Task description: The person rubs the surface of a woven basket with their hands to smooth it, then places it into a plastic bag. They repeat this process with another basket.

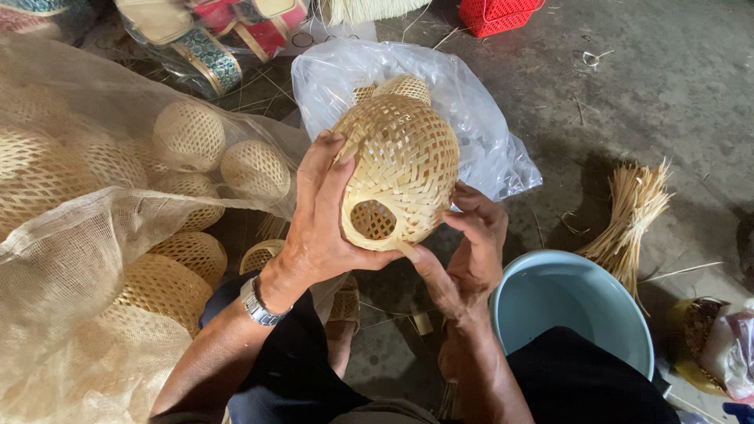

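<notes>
Woven bamboo ball (404, 169) sits clasped between left hand (318, 228) and right hand (471, 255).

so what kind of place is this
Probably an informal basket-weaving workspace on a bare concrete floor: both hands hold a woven bamboo ball, finished ones fill a mesh sack, and bamboo strips lie bundled nearby.

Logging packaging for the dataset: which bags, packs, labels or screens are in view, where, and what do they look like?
Clear plastic bag: behind the woven bamboo ball held in the left hand and right hand; crumpled, another ball inside.
Mesh sack: left side, beige, translucent, full of woven balls.
Clear pack of sandals: top left, red, tan and blue.
Crumpled wrapper: right edge, whitish-pink.
No labels, signs or screens visible.
</notes>
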